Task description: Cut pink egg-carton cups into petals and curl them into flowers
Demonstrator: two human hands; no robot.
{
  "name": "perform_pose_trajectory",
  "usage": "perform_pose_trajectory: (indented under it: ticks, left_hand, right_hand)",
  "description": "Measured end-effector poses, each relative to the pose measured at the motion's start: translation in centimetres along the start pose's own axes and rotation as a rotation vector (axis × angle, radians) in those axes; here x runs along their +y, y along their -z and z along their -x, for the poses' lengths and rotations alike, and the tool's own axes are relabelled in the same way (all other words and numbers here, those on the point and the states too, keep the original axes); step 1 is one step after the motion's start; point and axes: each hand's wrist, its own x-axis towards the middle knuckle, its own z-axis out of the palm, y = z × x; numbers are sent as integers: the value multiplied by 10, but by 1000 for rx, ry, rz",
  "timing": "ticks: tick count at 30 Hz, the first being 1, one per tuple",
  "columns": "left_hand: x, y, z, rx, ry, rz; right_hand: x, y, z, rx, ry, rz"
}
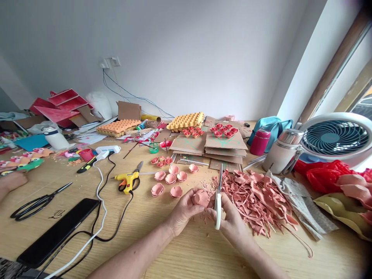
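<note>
Near the front edge of a wooden surface, just left of a heap of pink scraps, a person's left hand pinches a small pink piece between thumb and fingers, while the right hand is closed around the white handle of a pair of scissors. The likeliest mishap is a nick: the scissors stand right beside the pinched piece and the left fingertips, so a slip of either hand could bring an edge onto skin. Too hard a pinch could crush the piece or crack its thin rim, and a careless cut could tear it. A sweep of the left forearm could also knock the pink cups standing beyond that hand. The scissors' long axis runs nearly straight away from the person, handle nearest, blade tips toward the wall; how far the blades are parted is hard to tell. The pinched piece is roundish, with no clear long axis, and fingers partly cover it, so which way its hollow faces cannot be told.
</note>
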Motion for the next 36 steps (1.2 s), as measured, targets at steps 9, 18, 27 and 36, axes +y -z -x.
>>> perform_pose_trajectory:
  ticks: [9, 18, 27, 36]
  left_hand:
    - [19, 10, -5, 122, -150, 168]
    - [16, 11, -3, 41, -116, 289]
    - [18, 5, 1, 79, -44, 212]
    - [19, 8, -2, 155, -109, 177]
  right_hand:
    - [4, -1, 0, -377, -305, -481]
    - [-2, 0, 5, -434, -318, -694]
    - [-4, 2, 3, -377, -268, -380]
    - [-19, 5, 4, -241, -66, 186]
